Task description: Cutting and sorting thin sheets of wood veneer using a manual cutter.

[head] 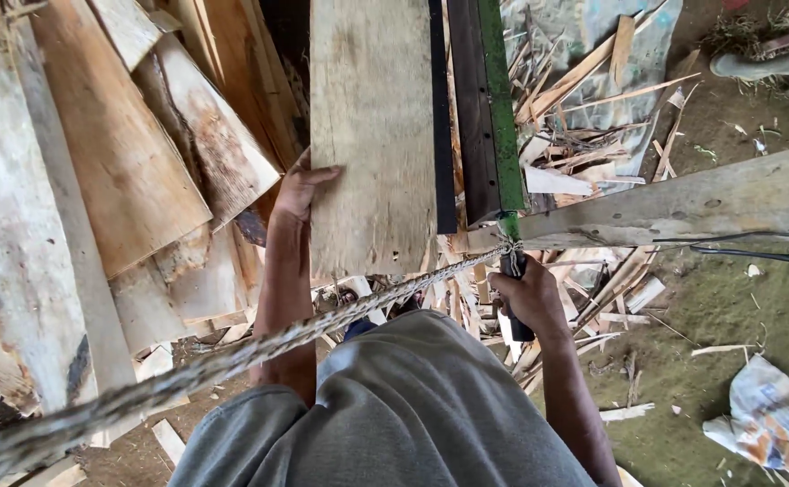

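Observation:
A long pale wooden plank (372,135) lies lengthwise ahead of me on a dark rail with a green edge (498,108). My left hand (297,188) grips the plank's left edge near its close end, thumb on top. My right hand (525,298) is closed around a dark handle (513,271) that hangs below the green rail's end. A thick twisted rope (232,361) is tied at that handle and runs diagonally down to the lower left, across my grey shirt.
Rough board offcuts (115,153) are stacked at the left. A weathered beam (683,203) crosses at the right, with a black cable under it. Wood slivers (593,298) litter the dirt floor. A crumpled sack (769,415) lies at lower right, boots (773,63) at upper right.

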